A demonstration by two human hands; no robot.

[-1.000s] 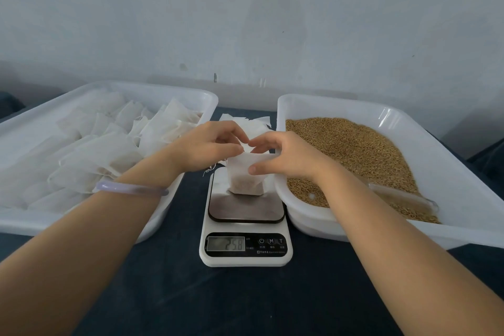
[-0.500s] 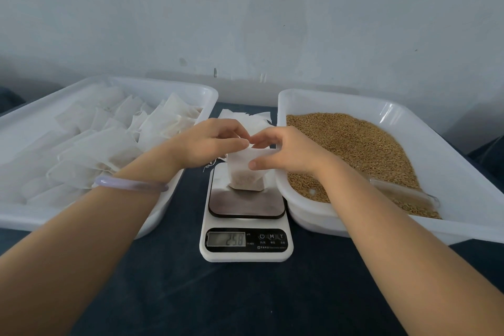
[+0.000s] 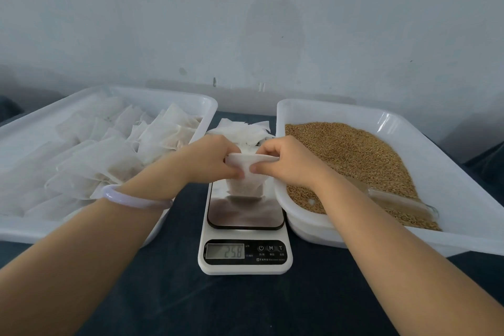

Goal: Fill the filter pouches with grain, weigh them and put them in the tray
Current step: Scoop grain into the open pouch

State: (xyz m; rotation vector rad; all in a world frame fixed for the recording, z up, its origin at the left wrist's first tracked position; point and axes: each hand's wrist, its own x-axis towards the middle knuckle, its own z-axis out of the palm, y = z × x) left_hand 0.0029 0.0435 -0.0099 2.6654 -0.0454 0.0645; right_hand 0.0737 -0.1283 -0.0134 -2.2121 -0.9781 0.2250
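Pinching the mouth of the upright, grain-filled pouch [image 3: 245, 185] with your left hand [image 3: 210, 161] and right hand [image 3: 286, 162] at frame centre, you hold it on the scale [image 3: 245, 267], while the tray [image 3: 211, 110] lies at frame left, nearer your left hand.

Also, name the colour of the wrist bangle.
Pale lilac bangle, clearest in the head view.

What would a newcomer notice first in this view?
At the centre, the left hand and right hand pinch the top of a pouch of grain standing on the scale, whose display reads 25.8. On the right sits the grain tray, heaped with brown grain. On the left is the pouch tray, full of filled pouches.
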